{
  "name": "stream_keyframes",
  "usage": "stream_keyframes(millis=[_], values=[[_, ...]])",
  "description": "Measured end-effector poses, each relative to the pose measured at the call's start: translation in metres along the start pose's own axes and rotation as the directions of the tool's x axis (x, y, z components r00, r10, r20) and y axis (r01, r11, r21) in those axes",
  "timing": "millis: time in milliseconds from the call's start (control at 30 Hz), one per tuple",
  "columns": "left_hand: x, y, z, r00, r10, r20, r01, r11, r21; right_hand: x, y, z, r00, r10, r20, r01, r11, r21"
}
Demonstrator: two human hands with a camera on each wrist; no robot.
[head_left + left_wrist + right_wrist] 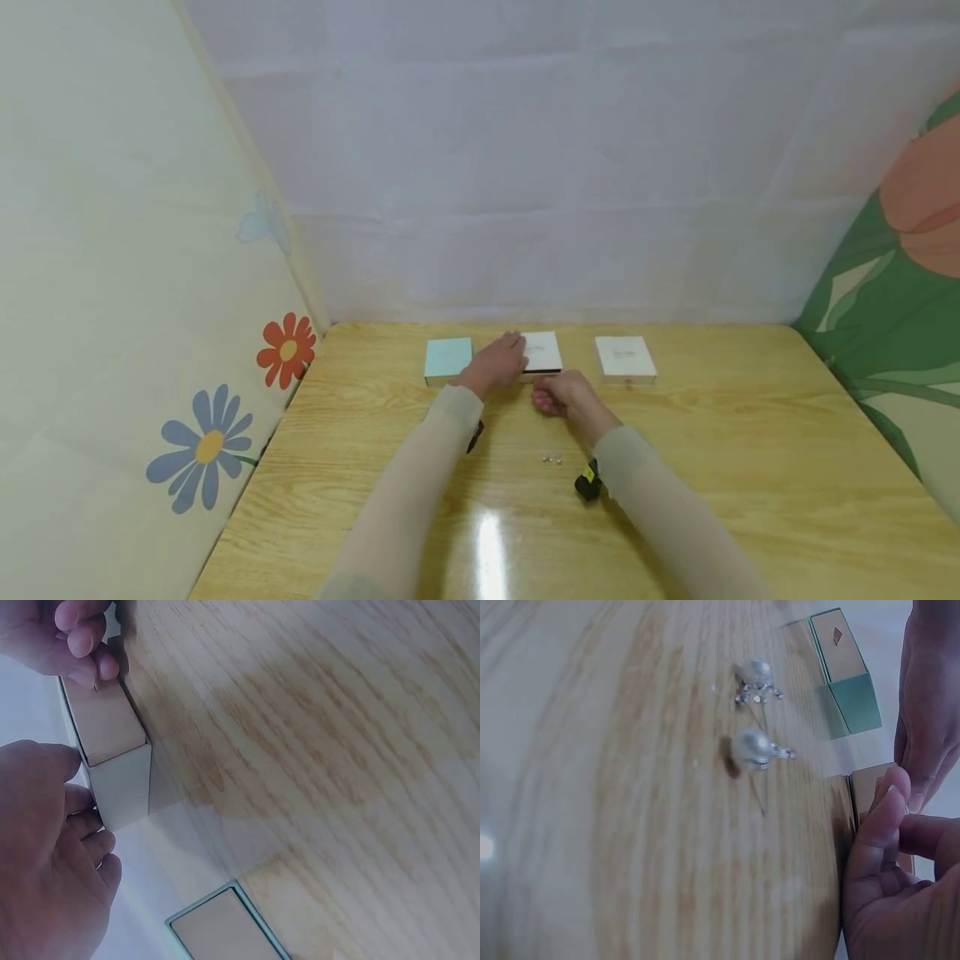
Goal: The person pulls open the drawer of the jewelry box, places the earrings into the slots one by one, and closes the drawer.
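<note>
My left hand (497,364) holds the left side of a white drawer-style box (541,350), its fingertips along the box's side and top edge in the left wrist view. At the box's beige front panel (112,724), my right hand (564,394) has its fingers curled in, thumb and fingertips pinching at the front; the pinched part is mostly hidden by the fingers. Two pearl earrings with small clear stones lie on the table in front of the box, a nearer one (751,748) and a farther one (757,673).
To the left of the held box stands a teal box (448,358) with a beige front. Another white box (626,358) is at the right. All are on a wooden table (720,467), with a pale cloth wall (570,167) behind.
</note>
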State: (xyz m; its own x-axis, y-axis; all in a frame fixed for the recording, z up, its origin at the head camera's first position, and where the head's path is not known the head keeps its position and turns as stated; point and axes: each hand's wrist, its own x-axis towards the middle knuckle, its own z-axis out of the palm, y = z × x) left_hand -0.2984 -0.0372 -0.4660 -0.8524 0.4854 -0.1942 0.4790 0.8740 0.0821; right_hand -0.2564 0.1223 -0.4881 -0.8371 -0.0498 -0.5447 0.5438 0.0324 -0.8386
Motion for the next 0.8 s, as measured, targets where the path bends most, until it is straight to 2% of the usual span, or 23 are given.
stream_keyframes(millis=[567, 800], values=[[-0.004, 0.005, -0.003, 1.000, 0.002, 0.002, -0.002, 1.000, 0.011, -0.010, 0.006, 0.000, 1.000, -0.016, 0.011, 0.017, 0.999, -0.041], [-0.003, 0.004, -0.002, 1.000, 0.020, 0.003, -0.020, 0.996, 0.090, -0.012, 0.008, 0.000, 1.000, -0.015, 0.022, 0.016, 0.998, -0.055]])
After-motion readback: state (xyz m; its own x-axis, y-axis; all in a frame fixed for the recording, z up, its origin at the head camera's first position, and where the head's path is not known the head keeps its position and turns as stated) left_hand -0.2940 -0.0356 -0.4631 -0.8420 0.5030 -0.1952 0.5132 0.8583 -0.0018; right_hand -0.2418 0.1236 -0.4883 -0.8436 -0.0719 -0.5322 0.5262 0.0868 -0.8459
